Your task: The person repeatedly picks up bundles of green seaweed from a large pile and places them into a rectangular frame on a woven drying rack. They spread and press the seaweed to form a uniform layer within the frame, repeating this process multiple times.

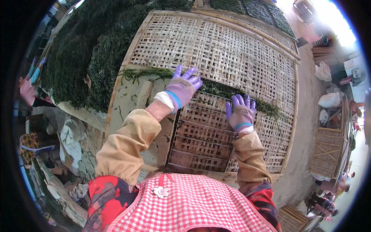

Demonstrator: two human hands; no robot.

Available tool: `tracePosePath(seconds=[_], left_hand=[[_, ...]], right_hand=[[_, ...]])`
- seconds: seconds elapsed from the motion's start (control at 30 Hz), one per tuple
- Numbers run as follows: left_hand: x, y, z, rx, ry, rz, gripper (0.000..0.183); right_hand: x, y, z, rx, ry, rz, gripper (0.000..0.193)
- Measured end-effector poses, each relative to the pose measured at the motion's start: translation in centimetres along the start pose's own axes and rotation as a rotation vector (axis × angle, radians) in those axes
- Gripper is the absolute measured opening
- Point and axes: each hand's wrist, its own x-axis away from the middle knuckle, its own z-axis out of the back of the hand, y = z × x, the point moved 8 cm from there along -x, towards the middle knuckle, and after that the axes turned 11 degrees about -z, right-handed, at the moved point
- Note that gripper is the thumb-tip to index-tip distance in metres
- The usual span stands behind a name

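My left hand (182, 89), in a purple-coated glove, lies with its fingers apart on a strip of dark green seaweed (218, 89). The strip runs across a woven bamboo screen (201, 42). Farther right, my right hand (241, 112), gloved alike, rests palm down with fingers spread at the strip's near edge. Neither hand grips anything that I can see. Below the strip, between my forearms, a dark rectangular frame with thin crossbars (199, 149) sits over the weave. Loose strands (129, 73) trail past the strip's left end.
A large heap of dark green seaweed (77, 58) fills the far left. Another screen bearing seaweed (251, 11) lies beyond mine. White sacks (330, 99) and a slatted bamboo panel (326, 150) stand at the right. Another person's gloved hands (40, 63) show at the left rim.
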Motion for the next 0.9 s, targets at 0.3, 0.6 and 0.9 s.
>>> tracePosePath(seconds=[0.3,0.6,0.9], left_hand=[[-0.9,0.9,-2.5,0.162,-0.19,0.092,0.05],[8.2,-3.9,3.7,0.301,0.582,0.343,0.045],[27.2,-17.6,-3.4,0.935,0.932,0.913,0.037]], right_hand=[[0.3,-9.1,1.7,-0.045,-0.078,0.23,0.049],[0.6,-14.4,2.2,-0.36,0.087,0.44,0.053],[-0.2,-14.9,-2.5,-0.198,0.028,0.356,0.058]])
